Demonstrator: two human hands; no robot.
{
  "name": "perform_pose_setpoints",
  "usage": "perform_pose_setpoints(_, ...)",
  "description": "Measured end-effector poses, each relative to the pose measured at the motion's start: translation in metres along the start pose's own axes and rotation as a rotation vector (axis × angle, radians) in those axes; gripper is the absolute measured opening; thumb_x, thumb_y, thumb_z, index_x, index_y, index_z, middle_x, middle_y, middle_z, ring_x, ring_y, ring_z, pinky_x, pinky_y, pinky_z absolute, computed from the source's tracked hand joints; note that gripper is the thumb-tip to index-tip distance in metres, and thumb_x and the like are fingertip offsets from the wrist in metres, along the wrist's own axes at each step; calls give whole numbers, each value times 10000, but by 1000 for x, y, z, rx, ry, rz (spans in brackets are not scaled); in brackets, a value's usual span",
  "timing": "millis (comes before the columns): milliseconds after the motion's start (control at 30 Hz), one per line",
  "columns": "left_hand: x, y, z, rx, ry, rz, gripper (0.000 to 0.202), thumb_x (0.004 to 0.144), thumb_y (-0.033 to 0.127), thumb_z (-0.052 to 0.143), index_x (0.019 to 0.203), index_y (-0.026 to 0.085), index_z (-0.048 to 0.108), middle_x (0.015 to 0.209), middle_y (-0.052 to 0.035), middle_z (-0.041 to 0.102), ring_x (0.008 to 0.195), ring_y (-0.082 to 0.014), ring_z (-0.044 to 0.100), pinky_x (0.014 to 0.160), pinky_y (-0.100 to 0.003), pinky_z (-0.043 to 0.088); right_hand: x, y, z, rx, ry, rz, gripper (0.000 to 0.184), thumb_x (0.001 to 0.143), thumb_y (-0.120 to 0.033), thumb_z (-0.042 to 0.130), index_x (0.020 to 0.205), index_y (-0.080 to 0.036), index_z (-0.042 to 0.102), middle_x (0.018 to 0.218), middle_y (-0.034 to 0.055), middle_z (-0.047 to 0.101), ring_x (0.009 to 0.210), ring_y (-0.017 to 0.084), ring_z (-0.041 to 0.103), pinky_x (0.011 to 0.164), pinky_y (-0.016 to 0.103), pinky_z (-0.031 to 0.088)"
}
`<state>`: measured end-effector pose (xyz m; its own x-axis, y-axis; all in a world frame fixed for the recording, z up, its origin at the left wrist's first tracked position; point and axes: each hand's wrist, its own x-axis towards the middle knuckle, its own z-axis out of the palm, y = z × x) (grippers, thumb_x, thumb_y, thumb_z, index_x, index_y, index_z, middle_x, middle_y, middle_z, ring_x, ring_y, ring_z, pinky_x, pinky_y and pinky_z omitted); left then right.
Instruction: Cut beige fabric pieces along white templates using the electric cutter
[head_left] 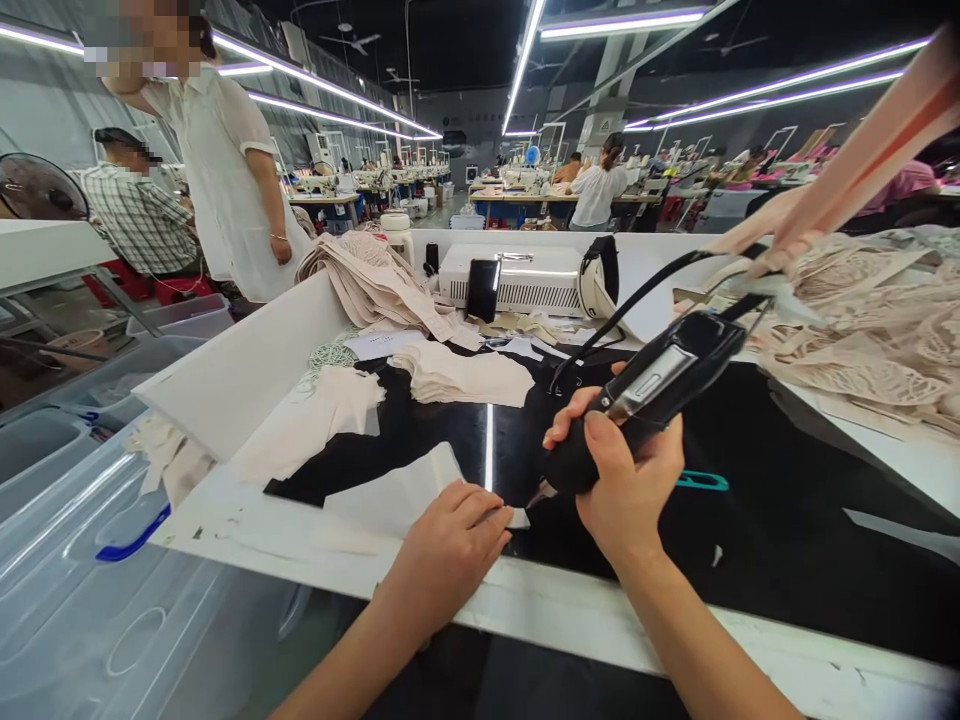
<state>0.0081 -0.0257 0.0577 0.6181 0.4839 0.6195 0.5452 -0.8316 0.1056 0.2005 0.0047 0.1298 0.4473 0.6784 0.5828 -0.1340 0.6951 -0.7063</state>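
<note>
My right hand [637, 490] is wrapped round a black corded handheld electric cutter [652, 380]. Its pointed metal tip slants down to the left, close to the end of a thin white fabric piece [401, 492]. That piece lies on a glossy black sheet [757, 480], partly over its front edge. With fingers curled together, my left hand [457, 535] grips and presses the fabric's right end. Something small and grey shows between those fingers, too hidden to name. A teal slim tool [703, 481] lies on the black sheet, right of my right hand.
Behind are stacked pale fabric pieces [469, 373], a white vented machine [517, 280] and a phone [483, 290]. Lace fabric [855, 330] heaps at right. A pink cloth strip [862, 160] hangs by the cutter's cord. Clear plastic bins [97, 560] stand left; a person [225, 170] stands beyond.
</note>
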Motion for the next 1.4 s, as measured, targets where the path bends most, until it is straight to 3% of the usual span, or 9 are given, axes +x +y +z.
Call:
perform_pose_setpoints(400, 1, 1, -3, 26, -28, 7, 218, 1213, 174, 552, 1275, 144, 759, 1163, -112, 813, 1085, -239, 804, 1019, -422, 714, -1, 1, 2, -19, -23, -8, 363, 960, -408, 941, 1120, -299, 635, 902, -49, 733, 620, 149, 682, 580, 294, 638)
perform_pose_setpoints(800, 5, 3, -3, 53, 39, 30, 241, 1229, 175, 524, 1237, 115, 757, 1108, -100, 818, 1042, -235, 812, 1004, -398, 710, -1, 1, 0, 2, -26, -10, 317, 955, -313, 911, 1113, -290, 638, 911, -55, 734, 619, 140, 687, 583, 279, 635)
perform_pose_setpoints(1033, 5, 4, -4, 47, 24, 22, 302, 1247, 186, 466, 1228, 121, 760, 1111, -98, 818, 1033, -234, 807, 992, -398, 713, -4, 3, 0, -21, -35, -6, 316, 968, -336, 904, 1135, -302, 637, 925, -49, 738, 633, 147, 688, 583, 290, 635)
perform_pose_setpoints(1233, 5, 3, -4, 37, 28, 27, 264, 1232, 170, 500, 1239, 111, 757, 1119, -99, 817, 1045, -239, 808, 1020, -414, 710, -4, 3, -1, -14, -58, -36, 270, 1008, -310, 892, 1122, -295, 648, 951, -45, 745, 659, 143, 702, 613, 293, 639)
perform_pose_setpoints(1400, 3, 3, -3, 28, 16, 19, 212, 1216, 172, 552, 1244, 127, 757, 1130, -110, 823, 1068, -242, 815, 1022, -421, 714, -6, -5, -3, 14, -26, -26, 337, 993, -363, 948, 1188, -296, 682, 937, -51, 742, 651, 139, 700, 610, 279, 651)
